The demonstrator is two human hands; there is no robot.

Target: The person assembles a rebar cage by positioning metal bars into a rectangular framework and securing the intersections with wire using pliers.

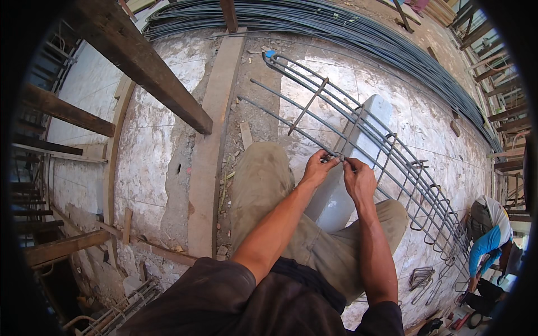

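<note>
The left hand (318, 168) and the right hand (358, 178) meet close together at one joint of a rebar cage (358, 140), fingertips pinched on a thin tie wire (338, 157) where a bent stirrup crosses a long bar. Both hands are closed in a fine grip on the wire; the wire itself is too small to show how it is wound. The rebar cage lies lengthwise across a pale bench (367, 134) directly in front of the person's knees, running from the upper centre down toward the lower right, with stirrups spaced along it. Loose stirrups (420, 278) lie on the tiled floor (151, 145) near the cage's lower end. A large bundle of long steel bars (347, 28) curves along the far side. A wooden plank (210, 140) lies on the floor to the left. Another person (487, 235) in a blue shirt crouches at the right edge.
</note>
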